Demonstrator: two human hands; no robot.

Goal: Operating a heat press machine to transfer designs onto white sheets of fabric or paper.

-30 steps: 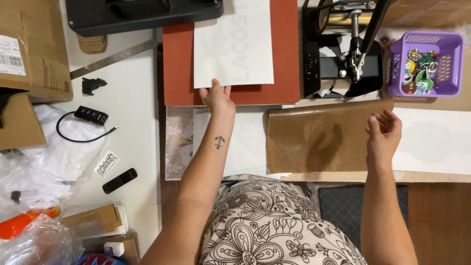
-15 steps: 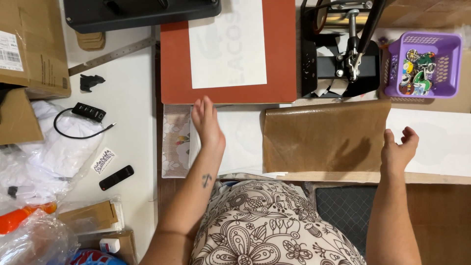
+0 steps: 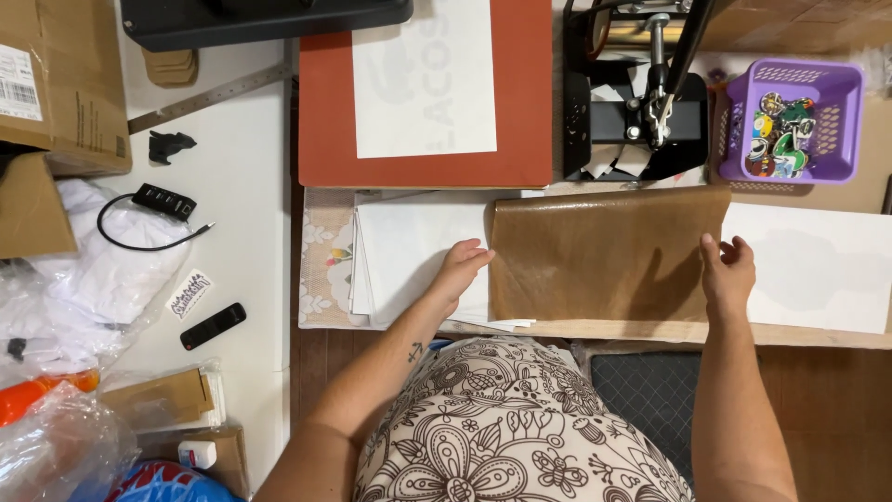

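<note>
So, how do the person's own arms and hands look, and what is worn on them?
Both forearms are bare, with no sleeves, gloves, watch or rings visible. The left hand belongs to a forearm with a small dark tattoo. The right hand shows no markings.

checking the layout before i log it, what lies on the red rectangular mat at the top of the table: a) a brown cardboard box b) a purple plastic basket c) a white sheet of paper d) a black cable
C: a white sheet of paper lies flat on the red rectangular mat; the purple plastic basket sits far off to the side.
</note>
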